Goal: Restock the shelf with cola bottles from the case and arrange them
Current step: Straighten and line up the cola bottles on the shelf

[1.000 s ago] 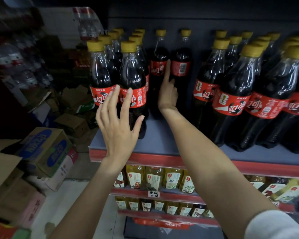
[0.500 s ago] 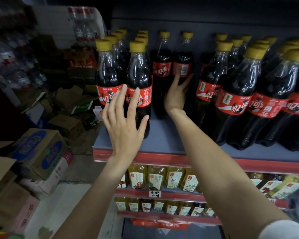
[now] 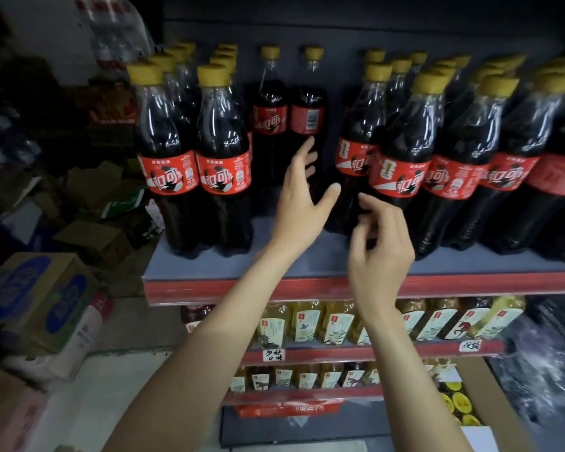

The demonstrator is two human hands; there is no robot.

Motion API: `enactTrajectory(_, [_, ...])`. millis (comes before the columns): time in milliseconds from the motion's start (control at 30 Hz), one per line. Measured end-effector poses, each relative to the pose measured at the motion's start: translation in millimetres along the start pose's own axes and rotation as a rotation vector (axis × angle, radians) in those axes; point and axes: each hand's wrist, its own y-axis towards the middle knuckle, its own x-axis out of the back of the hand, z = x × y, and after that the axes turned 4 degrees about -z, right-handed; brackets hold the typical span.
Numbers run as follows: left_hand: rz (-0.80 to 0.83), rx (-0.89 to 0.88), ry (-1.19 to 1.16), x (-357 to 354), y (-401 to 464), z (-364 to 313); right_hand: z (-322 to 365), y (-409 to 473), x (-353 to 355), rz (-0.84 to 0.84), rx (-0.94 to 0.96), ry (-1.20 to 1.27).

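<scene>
Grey shelving with a red front edge carries the cola bottles, against a dark back panel in a dim stockroom-like shop. Both hands hover over the bare middle stretch of this shelf, neither grasping anything.

Left hand reaches into the gap, its grip released, fingers spread and thumb out to the right; its fingertips lie near, perhaps against, the rear cola bottle whose barcode label faces out, but contact cannot be told. A second rear bottle stands just left of that one. Right hand sits nearer the shelf edge, fingers loosely curled, holding nothing, just in front of the right cola group.

Left of the left hand, two front cola bottles head further rows behind them. This block and the group on the right flank the gap on both sides.

Below the hands, lower shelves hold yellow tea bottles with handwritten price tags. Far left of the grip, cardboard boxes are piled on the floor, some torn open. An open carton sits at lower right.
</scene>
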Motion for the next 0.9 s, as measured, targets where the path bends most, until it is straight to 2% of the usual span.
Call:
enactTrajectory(67, [0.096, 0.07, -0.031, -16.6, 20.2, 7.0, -8.4, 1.3, 10.6, -0.055, -0.018, -0.05])
enactTrajectory(200, [0.268, 0.002, -0.02, -28.9, 34.9, 19.8, -15.4, 7.5, 23.0, 0.001, -0.021, -0.037])
enactTrajectory(300, [0.196, -0.057, 0.057, -29.7, 26.4, 23.4, -10.9, 6.3, 21.3, 0.122, -0.032, 0.038])
enactTrajectory(400, [0.109, -0.087, 0.076, -18.0, 10.7, 28.7, -3.0, 3.3, 9.5, 0.327, -0.046, 0.08])
enactTrajectory(500, [0.117, -0.077, 0.082, 2.8, 2.3, 29.6, 0.7, 10.9, -10.8, 0.532, -0.051, 0.057])
enactTrajectory(633, [0.116, -0.045, 0.178, 17.6, -6.8, 16.6, -1.8, 26.9, -37.3, 0.617, -0.093, 0.162])
enactTrajectory(700, [0.034, -0.088, 0.317, 20.7, -18.1, 2.9, -6.0, 32.8, -52.5, 0.639, -0.134, 0.199])
enactTrajectory(833, [-0.306, -0.516, 0.625, 39.1, -42.4, -12.7, -6.4, 48.5, -91.2, 0.679, -0.253, 0.259])
enactTrajectory(900, [-0.505, -0.61, 0.817, 52.8, -43.7, -8.5, -3.8, 55.1, -106.6, 0.699, -0.298, 0.283])
